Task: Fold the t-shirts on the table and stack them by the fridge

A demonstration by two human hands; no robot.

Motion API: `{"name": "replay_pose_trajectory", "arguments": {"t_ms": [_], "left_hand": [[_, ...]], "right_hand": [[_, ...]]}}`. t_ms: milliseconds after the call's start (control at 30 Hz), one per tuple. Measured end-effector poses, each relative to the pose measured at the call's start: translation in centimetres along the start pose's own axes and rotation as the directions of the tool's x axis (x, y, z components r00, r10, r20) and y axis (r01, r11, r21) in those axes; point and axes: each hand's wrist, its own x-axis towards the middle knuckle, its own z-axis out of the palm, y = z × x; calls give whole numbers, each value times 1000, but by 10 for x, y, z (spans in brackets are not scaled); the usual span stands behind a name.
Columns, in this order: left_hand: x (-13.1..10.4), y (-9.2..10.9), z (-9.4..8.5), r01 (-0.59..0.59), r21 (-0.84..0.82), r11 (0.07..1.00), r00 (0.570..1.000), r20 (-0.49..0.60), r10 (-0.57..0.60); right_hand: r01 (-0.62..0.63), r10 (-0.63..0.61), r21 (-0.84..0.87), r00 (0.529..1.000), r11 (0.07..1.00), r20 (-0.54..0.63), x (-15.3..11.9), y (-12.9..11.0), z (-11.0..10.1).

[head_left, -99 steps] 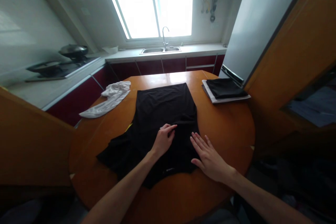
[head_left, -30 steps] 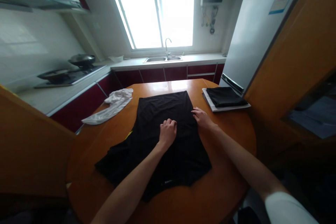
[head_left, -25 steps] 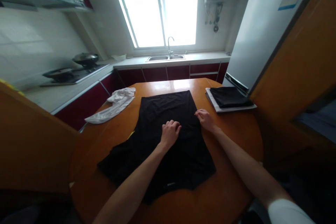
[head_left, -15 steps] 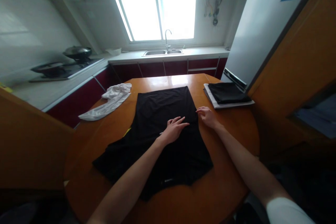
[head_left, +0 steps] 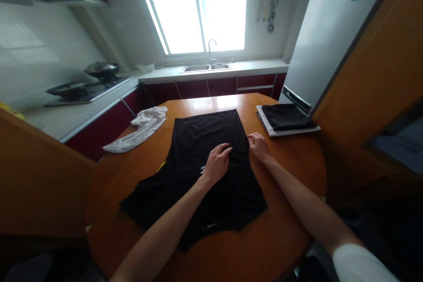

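Observation:
A black T-shirt (head_left: 205, 136) lies spread on the wooden table, with its hem at the far side and its collar towards me. Small white print shows beside my left wrist, and a yellow tag sticks out at the shirt's left edge. My left hand (head_left: 218, 161) is on the middle of the shirt, its fingers bent down and closed on the cloth. At the shirt's right edge my right hand (head_left: 259, 146) has its thumb and fingers pinched on the fabric.
A crumpled white garment (head_left: 140, 130) lies at the table's far left. Folded black and white clothes (head_left: 287, 118) are stacked at the far right. Beyond the round table (head_left: 294, 163) are a counter with a sink (head_left: 198, 68), a stove with pans, and a fridge (head_left: 324, 31) on the right.
My left hand's fingers, spread out before, have bent in and drawn together on the shirt. My right hand has barely moved at the right edge.

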Motion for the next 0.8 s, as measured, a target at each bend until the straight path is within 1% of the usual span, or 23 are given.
{"name": "replay_pose_trajectory", "arguments": {"t_ms": [33, 67, 100, 167, 233, 300, 367, 400, 467, 533, 567, 633, 700, 733, 767, 800], "left_hand": [[-1, 3, -1, -38, 19, 999, 999, 24, 37], [-3, 6, 0, -77, 38, 996, 995, 74, 74], [-6, 8, 1, -106, 60, 993, 985, 141, 97], [-11, 8, 5, -127, 104, 986, 954, 284, 93], [-16, 6, 10, -116, 134, 984, 920, 389, 55], [-18, 4, 12, -96, 150, 984, 900, 435, 22], [-17, 4, 9, -82, 149, 985, 887, 462, 4], [-14, 5, 4, -75, 142, 987, 877, 481, -3], [-8, 5, -12, -45, 119, 992, 856, 517, -23], [-3, 0, -36, 18, 99, 995, 854, 517, -66], [-2, -6, -51, 59, 95, 994, 865, 493, -98], [-9, -25, -83, 140, 97, 985, 902, 399, -167], [-32, -52, -117, 238, 131, 962, 927, 265, -266], [-51, -66, -132, 308, 168, 937, 921, 194, -337], [-73, -80, -147, 401, 223, 889, 892, 125, -434], [-98, -93, -159, 512, 302, 804, 834, 47, -549]], "right_hand": [[6, -6, 1, 1000, 1000, -16, 0, -1, 1], [20, -20, -4, 1000, 1000, -12, 0, -3, 2], [43, -43, -20, 999, 999, 22, -1, -4, 3], [98, -83, -84, 983, 992, 165, -5, -8, 6], [135, -71, -175, 941, 975, 330, -9, -11, 10], [146, -27, -253, 906, 956, 422, -11, -15, 12], [145, -3, -286, 896, 947, 444, -11, -16, 14], [142, -1, -286, 897, 947, 443, -11, -16, 14], [128, -12, -253, 909, 959, 416, -10, -15, 13], [90, -24, -179, 940, 980, 342, -10, -11, 11], [67, -26, -135, 958, 989, 286, -10, -9, 10], [29, -19, -55, 986, 998, 168, -9, -2, 9], [21, -21, 6, 997, 1000, 79, -8, 4, 8], [27, -29, 29, 999, 999, 46, -8, 8, 7], [37, -38, 50, 999, 998, 18, -8, 10, 7], [49, -49, 66, 999, 997, -5, -7, 12, 7]]}}
